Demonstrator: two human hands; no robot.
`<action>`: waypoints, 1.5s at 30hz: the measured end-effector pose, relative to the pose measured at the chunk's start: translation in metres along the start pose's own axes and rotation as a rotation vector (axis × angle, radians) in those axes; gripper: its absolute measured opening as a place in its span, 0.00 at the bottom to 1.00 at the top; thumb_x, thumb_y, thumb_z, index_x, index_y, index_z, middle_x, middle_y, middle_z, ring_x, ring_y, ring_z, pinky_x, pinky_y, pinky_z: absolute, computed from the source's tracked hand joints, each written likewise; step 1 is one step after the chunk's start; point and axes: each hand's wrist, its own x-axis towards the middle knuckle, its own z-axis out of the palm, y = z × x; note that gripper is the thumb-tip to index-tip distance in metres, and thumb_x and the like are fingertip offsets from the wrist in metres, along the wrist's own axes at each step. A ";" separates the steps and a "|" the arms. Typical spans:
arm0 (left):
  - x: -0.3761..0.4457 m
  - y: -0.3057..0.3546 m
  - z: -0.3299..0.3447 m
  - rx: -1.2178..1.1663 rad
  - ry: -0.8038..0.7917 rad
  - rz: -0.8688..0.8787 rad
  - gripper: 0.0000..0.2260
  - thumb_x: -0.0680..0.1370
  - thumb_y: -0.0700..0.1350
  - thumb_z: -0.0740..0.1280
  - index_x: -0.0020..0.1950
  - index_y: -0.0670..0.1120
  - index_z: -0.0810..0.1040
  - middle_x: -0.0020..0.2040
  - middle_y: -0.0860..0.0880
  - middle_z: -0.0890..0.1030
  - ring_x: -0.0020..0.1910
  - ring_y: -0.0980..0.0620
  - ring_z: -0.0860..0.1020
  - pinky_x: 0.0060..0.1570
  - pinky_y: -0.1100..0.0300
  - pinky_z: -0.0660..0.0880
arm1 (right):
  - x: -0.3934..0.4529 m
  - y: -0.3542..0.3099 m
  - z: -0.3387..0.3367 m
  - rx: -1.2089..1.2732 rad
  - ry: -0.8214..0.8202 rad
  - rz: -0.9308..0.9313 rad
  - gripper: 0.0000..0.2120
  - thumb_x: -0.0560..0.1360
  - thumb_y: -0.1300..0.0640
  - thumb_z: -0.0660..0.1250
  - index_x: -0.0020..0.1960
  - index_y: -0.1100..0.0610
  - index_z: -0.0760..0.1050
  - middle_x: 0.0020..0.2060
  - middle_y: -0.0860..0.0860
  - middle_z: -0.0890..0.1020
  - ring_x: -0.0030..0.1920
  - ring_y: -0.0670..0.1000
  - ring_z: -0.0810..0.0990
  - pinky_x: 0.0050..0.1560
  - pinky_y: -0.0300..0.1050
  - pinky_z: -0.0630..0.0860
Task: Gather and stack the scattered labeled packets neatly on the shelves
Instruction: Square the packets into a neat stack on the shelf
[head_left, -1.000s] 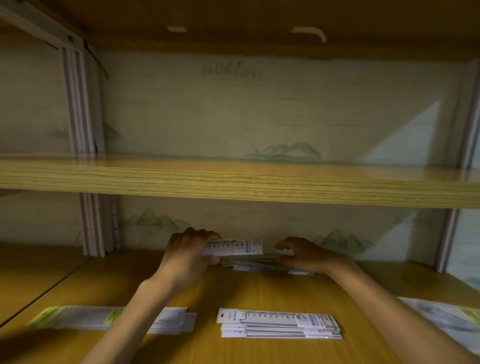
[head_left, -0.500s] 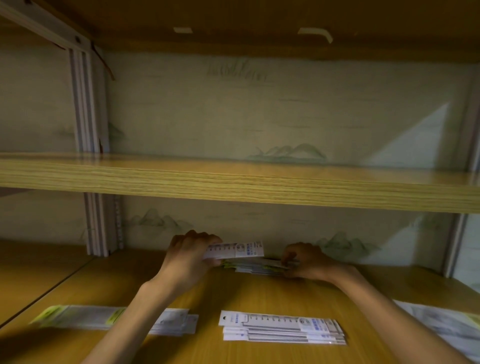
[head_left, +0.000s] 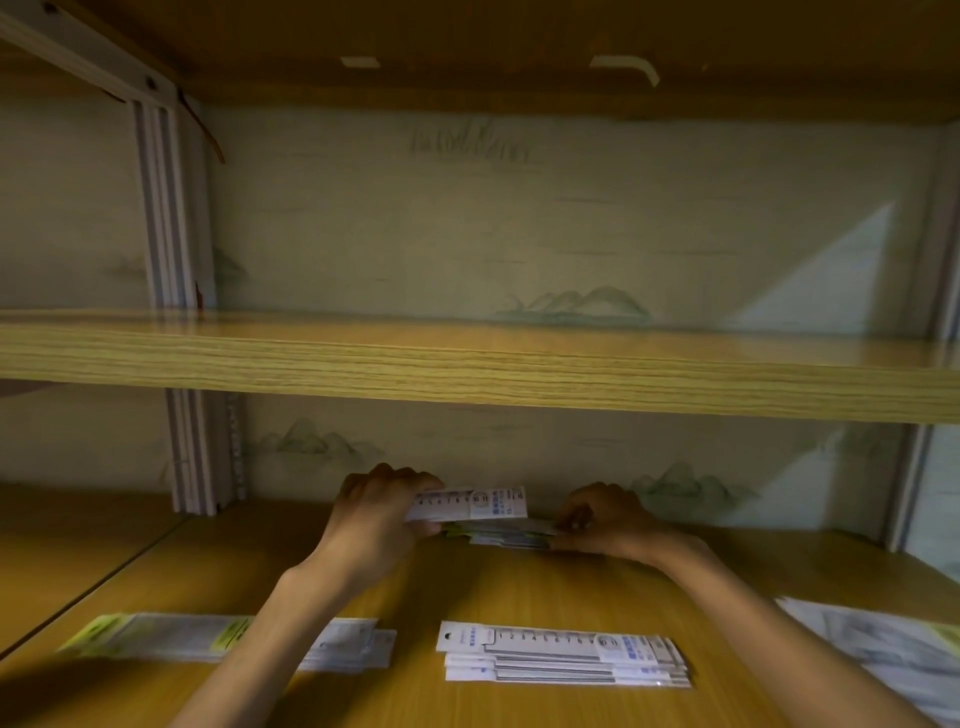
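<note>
At the back of the lower wooden shelf (head_left: 519, 582), my left hand (head_left: 374, 514) grips a white packet with a printed ruler scale (head_left: 480, 503), lifted slightly above a small pile of packets (head_left: 506, 535). My right hand (head_left: 605, 517) pinches the right end of that pile, fingers curled on it. A neat stack of ruler packets (head_left: 563, 654) lies near the shelf's front, in the middle. To its left lies another stack with yellow-green labels (head_left: 171, 636), partly behind my left forearm.
More packets (head_left: 893, 649) lie at the front right edge of the shelf. An upper wooden shelf (head_left: 467, 364) spans the view above my hands. A grey metal upright (head_left: 195, 447) stands at the left, another at the right. Painted wallpaper backs the shelves.
My right hand has drawn in leftward along the back pile and curled onto its end. My left hand keeps the ruler packet in almost the same place.
</note>
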 end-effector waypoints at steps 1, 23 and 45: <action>0.000 0.000 -0.001 0.000 0.001 0.000 0.20 0.78 0.55 0.68 0.70 0.60 0.71 0.65 0.57 0.76 0.64 0.53 0.70 0.64 0.54 0.64 | 0.000 0.001 0.000 0.011 0.009 -0.002 0.17 0.67 0.41 0.77 0.51 0.47 0.82 0.47 0.41 0.81 0.49 0.40 0.78 0.47 0.34 0.75; 0.005 -0.002 -0.022 0.002 0.071 0.028 0.19 0.77 0.55 0.69 0.67 0.58 0.74 0.60 0.55 0.74 0.60 0.52 0.74 0.60 0.53 0.71 | -0.035 -0.015 -0.029 -0.190 0.198 -0.123 0.16 0.78 0.51 0.69 0.65 0.47 0.72 0.58 0.44 0.78 0.55 0.45 0.77 0.52 0.38 0.75; -0.023 0.031 -0.037 -0.005 0.074 0.126 0.22 0.74 0.56 0.74 0.67 0.56 0.76 0.62 0.56 0.77 0.60 0.53 0.76 0.58 0.55 0.74 | -0.087 -0.011 -0.034 -0.263 0.309 -0.179 0.17 0.76 0.54 0.69 0.64 0.49 0.74 0.59 0.46 0.76 0.55 0.47 0.79 0.54 0.40 0.77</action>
